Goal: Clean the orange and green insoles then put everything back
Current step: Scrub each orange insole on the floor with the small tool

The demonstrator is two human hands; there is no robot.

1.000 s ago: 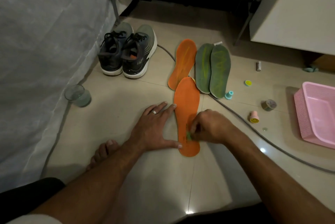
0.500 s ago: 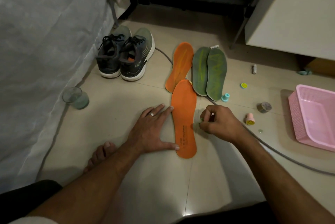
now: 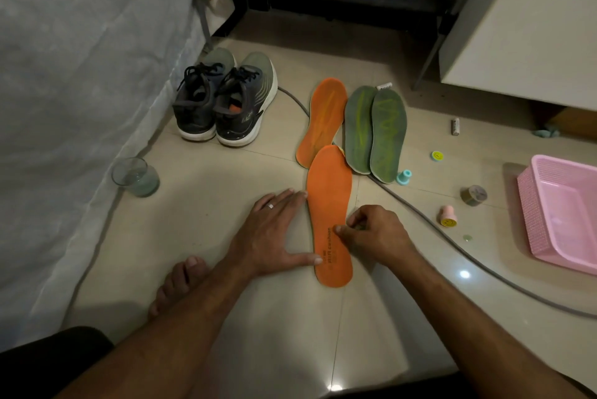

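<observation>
An orange insole (image 3: pixel 329 191) lies lengthwise on the tiled floor in front of me, printed side up. My left hand (image 3: pixel 274 230) lies flat on the floor beside it, fingertips and thumb touching its left edge. My right hand (image 3: pixel 374 234) is curled at the insole's right edge and pinches a small greenish object, mostly hidden by the fingers. A second orange insole (image 3: pixel 323 114) lies farther away. Two green insoles (image 3: pixel 358 127) (image 3: pixel 387 133) lie side by side to its right.
A pair of grey-green sneakers (image 3: pixel 226 101) stands at the back left. A glass (image 3: pixel 135 177) with liquid sits by the grey cover. A pink basket (image 3: pixel 555 214) is at right, with small stamps (image 3: pixel 448 217), a tape roll (image 3: pixel 473 195) and a grey cable (image 3: pixel 452 243) nearby.
My right hand left the insole's heel area, swung out to the right, then came back to the insole's right edge. My left hand stayed flat beside the insole.
</observation>
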